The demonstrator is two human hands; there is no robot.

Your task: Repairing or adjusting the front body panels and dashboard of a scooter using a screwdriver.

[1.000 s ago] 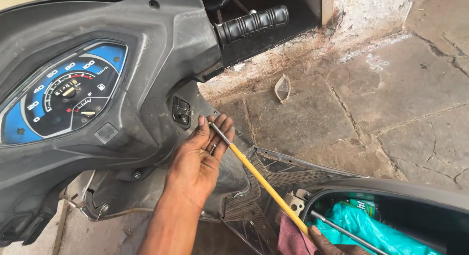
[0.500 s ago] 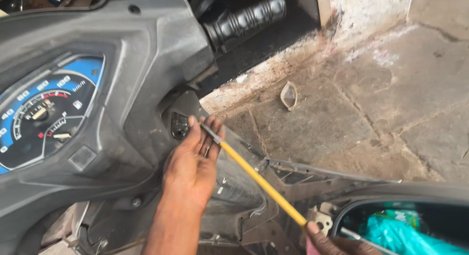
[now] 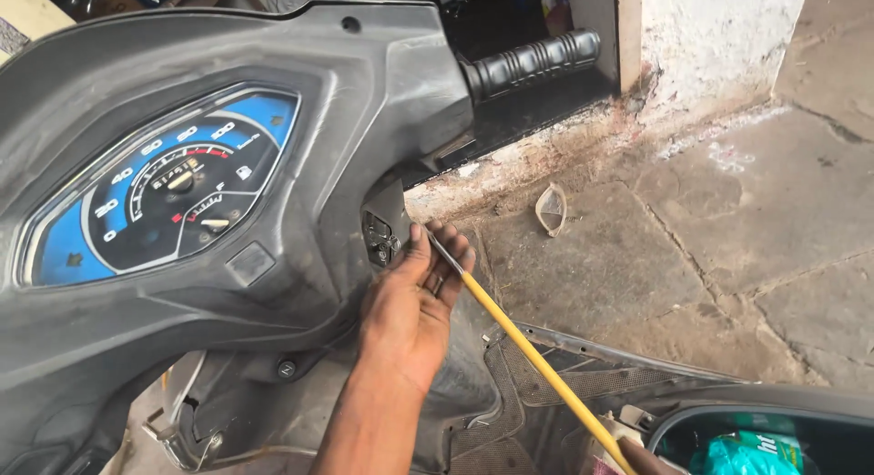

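Observation:
A grey scooter handlebar cover (image 3: 346, 120) with a blue speedometer (image 3: 164, 197) fills the left. Below its right side sits a small black switch block (image 3: 381, 238). My left hand (image 3: 410, 311) lies flat just beside that block, fingers straight and slightly apart. The thin metal shaft of a long yellow-handled screwdriver (image 3: 537, 361) rests against its fingertips, the tip close to the switch block. Only a sliver of my right hand (image 3: 640, 459) shows at the bottom edge, closed on the yellow handle's end.
A black rubber handlebar grip (image 3: 533, 61) sticks out to the upper right. The scooter's floorboard (image 3: 555, 398) lies below, and a green plastic bag (image 3: 742, 452) sits in an open compartment. A small clear plastic piece (image 3: 551, 208) lies on the stone pavement by a white wall (image 3: 719, 29).
The view has swung about, so the speedometer sits fuller in frame. My left hand and the screwdriver tip have stayed by the switch block; my right hand has slipped nearly out of view.

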